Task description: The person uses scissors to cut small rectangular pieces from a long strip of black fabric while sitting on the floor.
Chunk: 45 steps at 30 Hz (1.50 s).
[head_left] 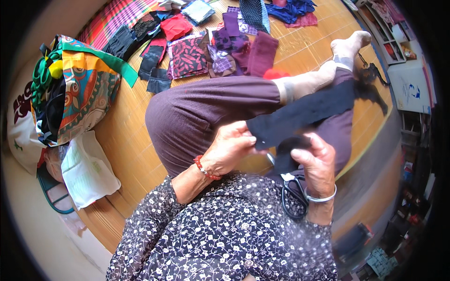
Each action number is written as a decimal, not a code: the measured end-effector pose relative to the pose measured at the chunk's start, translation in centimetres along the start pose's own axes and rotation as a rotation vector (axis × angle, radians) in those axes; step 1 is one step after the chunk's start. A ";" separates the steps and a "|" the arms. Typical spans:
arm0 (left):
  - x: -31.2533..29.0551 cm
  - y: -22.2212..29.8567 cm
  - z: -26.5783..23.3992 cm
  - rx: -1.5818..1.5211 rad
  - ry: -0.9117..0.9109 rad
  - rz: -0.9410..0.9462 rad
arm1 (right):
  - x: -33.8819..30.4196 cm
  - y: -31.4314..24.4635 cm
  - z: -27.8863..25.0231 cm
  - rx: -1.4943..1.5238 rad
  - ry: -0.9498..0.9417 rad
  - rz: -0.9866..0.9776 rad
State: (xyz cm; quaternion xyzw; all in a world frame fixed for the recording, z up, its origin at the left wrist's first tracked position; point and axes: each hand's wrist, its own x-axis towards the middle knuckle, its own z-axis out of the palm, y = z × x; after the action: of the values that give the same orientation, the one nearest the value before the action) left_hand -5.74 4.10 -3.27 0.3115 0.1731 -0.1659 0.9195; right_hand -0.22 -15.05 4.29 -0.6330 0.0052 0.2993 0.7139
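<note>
Apparently, the left hand [229,144] is pinching one end of a black cloth [302,111], which is stretching over the trousers [187,112] toward the right edge of the mat [133,159], while the right hand [318,164] is gripping a bunched dark piece [286,158]; blur is hiding whether these are joining. Scissors [294,199] are resting by the right wrist, so a careless pull could be snagging the cloth or nicking skin. Near the mat's left edge, a white plastic bag [89,171] is showing faint green print, too blurred for reading; no brand is showing legibly.
</note>
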 end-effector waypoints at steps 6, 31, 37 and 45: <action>-0.9 0.9 1.1 0.115 0.022 -0.025 | 3.2 1.9 1.2 -0.178 -0.103 0.010; -0.7 0.1 0.6 0.355 0.075 0.005 | 3.6 4.3 2.2 -0.399 0.060 -0.065; 0.3 -0.7 1.1 0.213 0.197 -0.014 | 1.8 3.3 0.9 -0.531 0.130 -0.215; 0.5 -0.7 1.0 0.136 0.234 -0.072 | -8.0 3.6 -3.2 -1.161 0.082 -0.084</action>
State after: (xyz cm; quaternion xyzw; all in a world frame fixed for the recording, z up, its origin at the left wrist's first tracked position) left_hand -5.32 2.82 -3.06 0.3838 0.2787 -0.1727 0.8632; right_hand -7.17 -21.25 3.55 -0.9314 -0.1574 0.2000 0.2603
